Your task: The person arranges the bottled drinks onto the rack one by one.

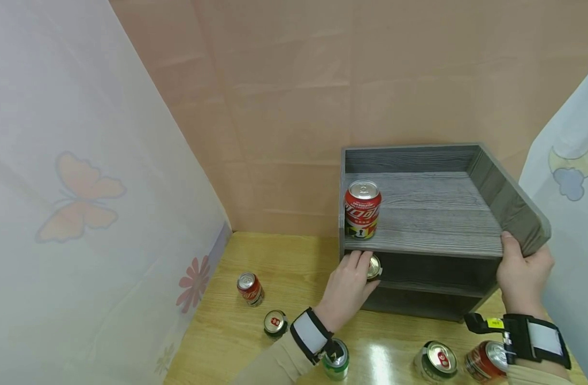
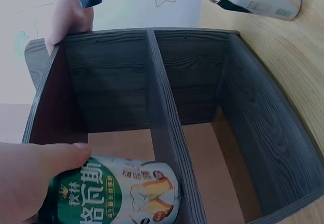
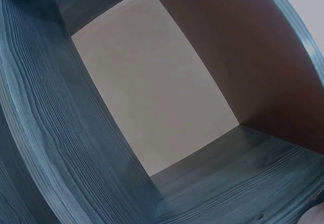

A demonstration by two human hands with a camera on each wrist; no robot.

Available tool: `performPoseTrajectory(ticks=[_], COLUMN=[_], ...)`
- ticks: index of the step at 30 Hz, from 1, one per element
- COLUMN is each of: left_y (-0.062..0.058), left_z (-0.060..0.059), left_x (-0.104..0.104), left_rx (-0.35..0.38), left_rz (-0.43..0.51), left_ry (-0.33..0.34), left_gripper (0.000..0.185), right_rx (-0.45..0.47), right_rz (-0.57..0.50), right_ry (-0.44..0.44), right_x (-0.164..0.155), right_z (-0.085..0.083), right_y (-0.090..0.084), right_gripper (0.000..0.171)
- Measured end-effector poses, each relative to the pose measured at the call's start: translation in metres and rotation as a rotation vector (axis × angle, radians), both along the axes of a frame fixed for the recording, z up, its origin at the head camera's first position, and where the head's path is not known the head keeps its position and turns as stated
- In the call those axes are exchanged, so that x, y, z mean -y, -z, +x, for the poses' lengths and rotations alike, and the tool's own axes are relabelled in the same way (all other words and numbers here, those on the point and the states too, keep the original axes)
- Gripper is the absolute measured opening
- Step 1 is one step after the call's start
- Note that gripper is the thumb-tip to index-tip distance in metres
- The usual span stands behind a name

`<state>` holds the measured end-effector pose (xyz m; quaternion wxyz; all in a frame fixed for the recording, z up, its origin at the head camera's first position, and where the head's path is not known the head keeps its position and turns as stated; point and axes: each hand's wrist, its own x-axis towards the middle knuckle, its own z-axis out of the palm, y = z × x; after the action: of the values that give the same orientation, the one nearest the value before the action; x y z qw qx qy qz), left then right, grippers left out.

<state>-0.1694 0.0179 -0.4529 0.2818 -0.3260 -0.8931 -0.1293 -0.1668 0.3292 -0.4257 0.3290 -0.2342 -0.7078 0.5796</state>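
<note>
My left hand [image 1: 346, 289] holds a green-and-white drink can [image 2: 126, 188] by its upper part, at the left end of the grey wooden shelf's [image 1: 424, 246] middle compartment. In the left wrist view the thumb [image 2: 63, 158] lies along the can near its top. The can's base is close to the board [image 2: 169, 107] below it; I cannot tell whether they touch. In the head view, fingers partly cover its gold lid. My right hand [image 1: 525, 272] grips the front edge of the shelf's right side panel, its thumb on the inner face.
A red can [image 1: 363, 214] stands on the shelf's top tier, far left. On the wooden table [image 1: 294, 251] are a small red can [image 1: 251, 290], a dark can [image 1: 275, 323] and a green can [image 1: 336, 364] at left, a green-and-white can [image 1: 435, 362] and another red can [image 1: 486, 362] at right.
</note>
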Motion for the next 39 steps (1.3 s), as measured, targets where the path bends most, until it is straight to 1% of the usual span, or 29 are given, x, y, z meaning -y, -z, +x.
performPoseTrajectory(ticks=[6, 12, 18, 20, 25, 28, 32, 34, 36, 39], left_y=[0.002, 0.001, 0.000, 0.001, 0.002, 0.004, 0.006, 0.006, 0.005, 0.003], left_z=[-0.003, -0.008, -0.014, -0.016, -0.018, -0.018, -0.018, -0.017, -0.018, -0.019], left_x=[-0.005, -0.013, -0.018, -0.020, -0.023, -0.023, -0.024, -0.024, -0.025, -0.026], left_rx=[-0.017, 0.020, 0.074, 0.082, 0.095, 0.081, 0.030, 0.011, -0.002, -0.009], left_rz=[-0.060, -0.129, -0.115, -0.106, -0.114, -0.138, -0.166, -0.178, -0.189, -0.212], left_ry=[-0.047, -0.085, -0.103, -0.103, -0.109, -0.108, -0.112, -0.119, -0.127, -0.136], left_gripper=[0.061, 0.058, 0.051, 0.048, 0.052, 0.059, 0.061, 0.056, 0.048, 0.035], right_rx=[-0.004, -0.001, 0.004, 0.001, -0.006, -0.006, -0.003, -0.002, -0.007, -0.019], right_rz=[0.001, -0.005, -0.015, -0.016, -0.028, -0.023, -0.022, -0.024, -0.027, -0.027], right_ry=[0.003, -0.002, -0.005, -0.004, -0.011, -0.007, -0.001, 0.000, 0.001, 0.001], right_x=[0.000, 0.000, 0.000, 0.000, 0.000, 0.000, 0.000, 0.000, 0.001, 0.001], right_z=[-0.001, 0.000, 0.001, 0.000, 0.000, -0.001, -0.001, -0.001, 0.000, 0.000], right_y=[0.001, 0.000, 0.000, 0.000, -0.001, -0.001, 0.000, 0.000, 0.000, -0.001], right_gripper=[0.031, 0.031, 0.028, 0.028, 0.027, 0.027, 0.026, 0.026, 0.026, 0.026])
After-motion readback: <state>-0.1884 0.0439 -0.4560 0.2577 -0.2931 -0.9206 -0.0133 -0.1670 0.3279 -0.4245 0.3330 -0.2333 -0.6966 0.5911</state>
